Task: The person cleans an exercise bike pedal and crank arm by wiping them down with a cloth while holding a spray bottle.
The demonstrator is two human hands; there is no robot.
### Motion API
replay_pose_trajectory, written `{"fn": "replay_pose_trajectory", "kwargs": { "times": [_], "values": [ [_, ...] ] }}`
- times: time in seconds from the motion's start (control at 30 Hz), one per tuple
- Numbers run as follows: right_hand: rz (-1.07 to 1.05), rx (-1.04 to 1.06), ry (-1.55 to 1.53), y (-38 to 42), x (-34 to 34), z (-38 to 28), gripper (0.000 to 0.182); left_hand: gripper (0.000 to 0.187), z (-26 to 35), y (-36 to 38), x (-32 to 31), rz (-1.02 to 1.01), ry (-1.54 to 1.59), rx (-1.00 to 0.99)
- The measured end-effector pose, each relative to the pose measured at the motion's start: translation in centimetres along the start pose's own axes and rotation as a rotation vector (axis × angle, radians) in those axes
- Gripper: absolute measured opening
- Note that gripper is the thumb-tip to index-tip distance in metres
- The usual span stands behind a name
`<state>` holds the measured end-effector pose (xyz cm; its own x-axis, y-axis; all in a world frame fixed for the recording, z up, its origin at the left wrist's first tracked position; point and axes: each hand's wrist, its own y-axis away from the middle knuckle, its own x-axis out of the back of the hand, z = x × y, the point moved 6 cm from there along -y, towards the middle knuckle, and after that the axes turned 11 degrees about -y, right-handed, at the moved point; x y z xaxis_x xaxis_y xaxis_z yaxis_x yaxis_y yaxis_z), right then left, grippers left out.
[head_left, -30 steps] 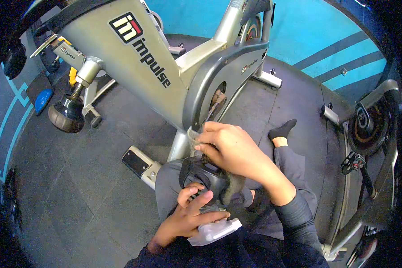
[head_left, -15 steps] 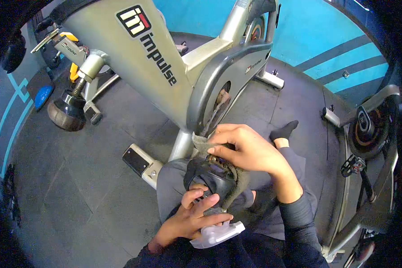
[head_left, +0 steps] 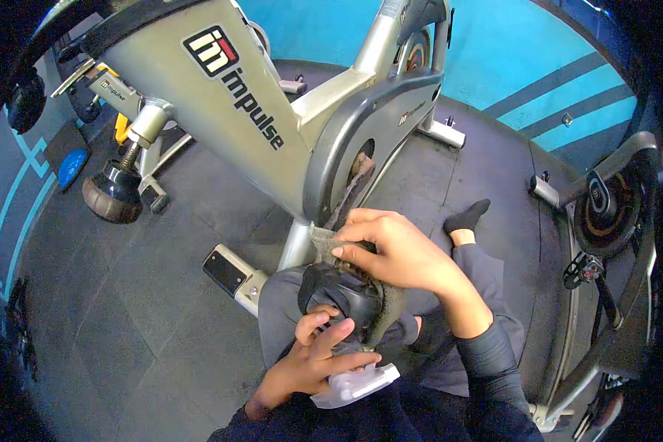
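A black bike pedal with a toe cage [head_left: 357, 298] is just above my lap, beside the lower front of the exercise bike. My right hand [head_left: 394, 250] pinches a grey cloth [head_left: 324, 241], which drapes over the pedal's far side and hangs down its right edge. My left hand [head_left: 313, 361] is at the near side of the pedal, its upper fingers curled against the black strap and cage. Just below those fingers is a white spray-bottle head [head_left: 357, 386]. Whether the left hand also grips the bottle is hidden.
The large silver exercise bike [head_left: 228, 125] stands directly ahead, its round foot weight or knob [head_left: 112, 193] to the left. A bike foot [head_left: 232, 276] is beside my knee. Another bike [head_left: 604, 214] stands at right. My outstretched foot [head_left: 468, 215] lies on dark floor tiles.
My right hand has shifted slightly left and down with the cloth. The left hand stays at the pedal, almost unmoved. The view has shifted a little.
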<state>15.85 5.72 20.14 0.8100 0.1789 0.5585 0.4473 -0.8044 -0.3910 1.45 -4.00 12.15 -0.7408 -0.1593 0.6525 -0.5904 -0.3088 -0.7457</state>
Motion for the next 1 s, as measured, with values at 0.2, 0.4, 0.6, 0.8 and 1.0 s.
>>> {"fn": "replay_pose_trajectory", "kwargs": {
  "times": [0.2, 0.4, 0.6, 0.8, 1.0],
  "values": [
    [0.062, -0.051, 0.013, -0.2, -0.4, -0.2, 0.014, 0.037, 0.0, 0.1, 0.0, 0.026, -0.026, 0.005],
    [0.021, -0.055, 0.031, 0.7, 0.2, -0.3, 0.015, 0.035, 0.1, -0.3, 0.3, 0.018, -0.11, -0.008],
    [0.061, -0.039, 0.003, 0.0, -0.1, 0.5, 0.018, 0.034, 0.4, -1.4, 0.3, 0.042, -0.164, 0.0],
    [0.063, -0.043, 0.004, 0.9, 0.2, 0.0, 0.016, 0.038, 0.4, -1.6, 0.2, 0.013, -0.27, 0.022],
    [0.079, -0.052, -0.008, 0.8, 0.2, 0.6, 0.018, 0.038, -0.2, -1.6, -0.2, 0.009, -0.354, -0.019]
  ]
}}
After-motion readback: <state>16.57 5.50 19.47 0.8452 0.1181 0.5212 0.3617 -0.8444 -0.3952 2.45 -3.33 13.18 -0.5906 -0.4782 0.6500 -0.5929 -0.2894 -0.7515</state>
